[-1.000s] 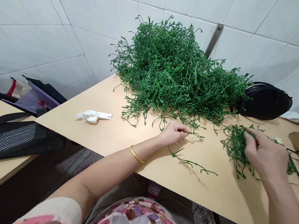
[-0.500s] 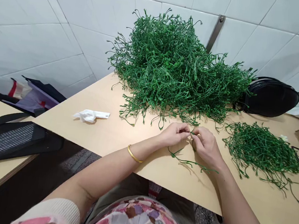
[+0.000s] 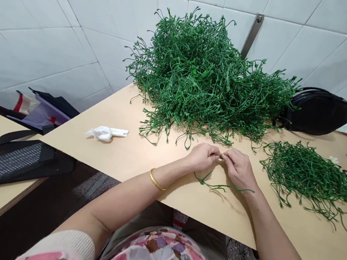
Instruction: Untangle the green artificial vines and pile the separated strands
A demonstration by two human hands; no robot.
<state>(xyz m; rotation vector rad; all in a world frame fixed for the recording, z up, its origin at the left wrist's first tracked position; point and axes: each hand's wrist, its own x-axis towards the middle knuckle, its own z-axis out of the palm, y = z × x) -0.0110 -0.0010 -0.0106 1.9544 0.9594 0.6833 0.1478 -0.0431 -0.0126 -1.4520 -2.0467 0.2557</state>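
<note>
The green stems are showing a smooth, plastic-looking skin with a slight sheen, and the tabletop below is looking like pale wood, smooth and nearly matt. Behind, the glazed wall tiles are giving off a soft gloss. The black case is gleaming like leather or plastic, while the bracket is showing dull grey metal. The bangle is shining like yellow metal, the white tissue is looking papery and crumpled, and the cuff is showing ribbed knit cloth.

Head view, one: looking forward and steeply down from the wearer's head, facing the counter and tiled wall; both forearms showing large, the floor perhaps too dark to read; no second view sharing.
</note>
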